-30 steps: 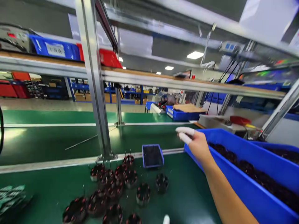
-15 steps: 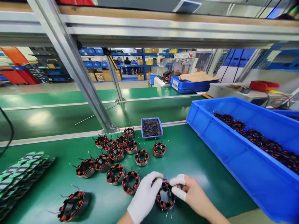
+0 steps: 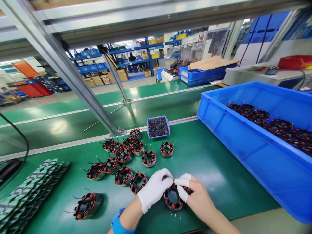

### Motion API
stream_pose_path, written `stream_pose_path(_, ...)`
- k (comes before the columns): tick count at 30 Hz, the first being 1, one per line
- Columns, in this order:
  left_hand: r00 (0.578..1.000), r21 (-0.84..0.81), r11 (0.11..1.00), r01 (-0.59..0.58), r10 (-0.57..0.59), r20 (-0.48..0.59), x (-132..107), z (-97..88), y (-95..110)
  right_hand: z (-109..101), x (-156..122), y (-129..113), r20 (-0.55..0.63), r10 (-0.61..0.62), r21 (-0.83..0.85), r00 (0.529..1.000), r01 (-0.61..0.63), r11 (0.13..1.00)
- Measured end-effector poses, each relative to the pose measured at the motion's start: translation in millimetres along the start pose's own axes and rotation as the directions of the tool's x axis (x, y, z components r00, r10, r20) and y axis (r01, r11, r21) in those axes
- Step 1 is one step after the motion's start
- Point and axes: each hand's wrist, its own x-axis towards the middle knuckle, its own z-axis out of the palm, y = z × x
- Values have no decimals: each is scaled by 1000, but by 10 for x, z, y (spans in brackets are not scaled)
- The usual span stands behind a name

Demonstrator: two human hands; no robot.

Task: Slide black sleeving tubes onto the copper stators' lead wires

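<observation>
A round motor stator (image 3: 173,205), with black-and-orange copper windings and short wire ends toward me, lies on the green bench between my hands. My left hand (image 3: 156,188), in a white glove, is closed with its fingertips at the stator's far rim. There my right hand (image 3: 195,195), with white covers on thumb and forefinger, pinches from the right, its tips almost meeting the left ones. The lead wire between the fingertips is mostly hidden. Just left of my left hand sits another stator (image 3: 138,183). Several more stand behind it, and one stator (image 3: 84,206) lies tilted at front left.
A small bin (image 3: 158,127) of thin black tubes stands at the bench's back edge. On the right is a large blue crate (image 3: 234,130) holding many stators. Stacked green-and-black strips (image 3: 31,188) lie at left. A metal post (image 3: 73,78) rises behind the stators.
The view has tilted and shifted slightly. My fingertips have drawn closer together at the stator's far rim. A blue sleeve now shows at my left wrist.
</observation>
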Motion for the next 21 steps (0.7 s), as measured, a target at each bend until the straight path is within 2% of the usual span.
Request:
stream_pose_path(6,995,140,988,-72,80,-53,-98,5,20,82,-27,70,-133,-25,92,991,37,995)
stream_pose_path(8,987,261,957,-124,146,-68,-139,10,32,94,-40,84,-148,-21,102,989,36,994)
stream_pose_path(11,962,515,829,-219,271,-27,-170,6,69,99,-49,86,-141,-7,112,990,23,993)
stream_pose_path(15,919,743,564,-360,354,176,-132,-20,115,92,-45,74,-133,-12,118,991,28,993)
stream_pose_path(18,868,795,385,-468,368,333,-107,-55,127,83,-37,65,-125,-28,123,992,43,991)
stream_pose_path(21,835,784,337,-521,391,387,-143,-96,131,73,-26,55,-118,-28,123,993,42,992)
